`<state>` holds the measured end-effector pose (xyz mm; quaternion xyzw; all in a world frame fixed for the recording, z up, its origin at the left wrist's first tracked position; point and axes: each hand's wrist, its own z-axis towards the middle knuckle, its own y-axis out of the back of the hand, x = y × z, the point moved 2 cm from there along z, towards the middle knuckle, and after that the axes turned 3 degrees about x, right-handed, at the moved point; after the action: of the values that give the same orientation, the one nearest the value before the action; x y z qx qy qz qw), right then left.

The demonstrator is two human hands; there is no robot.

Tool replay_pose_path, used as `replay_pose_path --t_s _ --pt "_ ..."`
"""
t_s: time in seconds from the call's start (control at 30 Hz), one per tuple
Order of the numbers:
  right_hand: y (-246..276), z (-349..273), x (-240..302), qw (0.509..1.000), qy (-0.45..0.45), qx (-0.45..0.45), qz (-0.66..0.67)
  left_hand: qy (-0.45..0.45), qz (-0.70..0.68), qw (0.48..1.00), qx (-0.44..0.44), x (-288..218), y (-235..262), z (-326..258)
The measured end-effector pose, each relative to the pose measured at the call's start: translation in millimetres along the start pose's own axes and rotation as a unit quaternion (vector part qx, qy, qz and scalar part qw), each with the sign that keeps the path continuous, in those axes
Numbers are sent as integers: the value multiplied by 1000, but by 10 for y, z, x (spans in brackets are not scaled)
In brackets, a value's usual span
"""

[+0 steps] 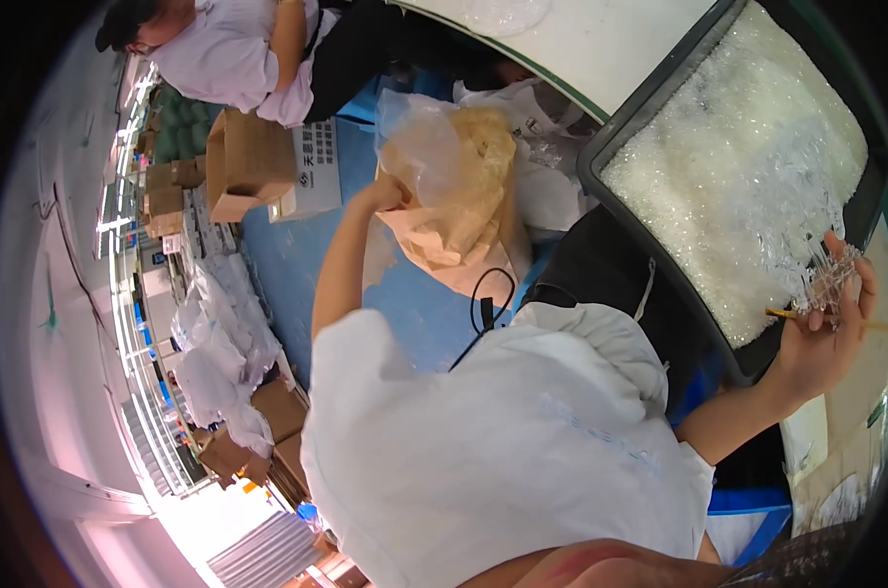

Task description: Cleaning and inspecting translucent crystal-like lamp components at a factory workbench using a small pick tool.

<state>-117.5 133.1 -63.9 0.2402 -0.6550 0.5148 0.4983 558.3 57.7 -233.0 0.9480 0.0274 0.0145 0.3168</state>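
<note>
My left hand [393, 192] is closed on the rim of a brown paper bag [444, 240] that stands on the floor. A clear plastic liner [419, 147] sticks up from the bag's mouth. Over the near right corner of a black tray [659, 257], my right hand [828, 328] is closed round a bunch of thin clear plastic pieces [824, 279]. A thin yellowish stick [782, 314] pokes out by its fingers. Small, glittering clear pieces [718, 186] fill the tray, with a heap of longer ones [787, 196] on the right side.
The tray rests on a pale table [591, 49]. White plastic bags [552, 191] lie behind the paper bag. Another person [228, 59] sits at the far left, near an open cardboard box [248, 162]. More wrapped bundles [223, 343] and cartons [282, 412] line the left.
</note>
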Motion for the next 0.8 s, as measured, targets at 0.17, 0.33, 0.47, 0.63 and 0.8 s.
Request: replay_pose_path --t_s 0.17,0.33,0.47,0.63,0.8 --pt "0 4 43 998 32 -27 -36 -77 -213 944 -240 -881 716 -876" --pt "-27 10 85 999 8 -42 21 -216 -212 868 -394 -2578 1212 -1981" --pt "-78 59 -20 997 35 -2 68 -447 -282 717 -454 -3376 1384 -2351" --pt "-185 30 45 998 17 -23 65 -602 -310 649 -347 -4336 1831 -2260" --pt "-318 -23 195 996 47 -61 36 -583 -310 739 -129 -4820 1966 -1783"
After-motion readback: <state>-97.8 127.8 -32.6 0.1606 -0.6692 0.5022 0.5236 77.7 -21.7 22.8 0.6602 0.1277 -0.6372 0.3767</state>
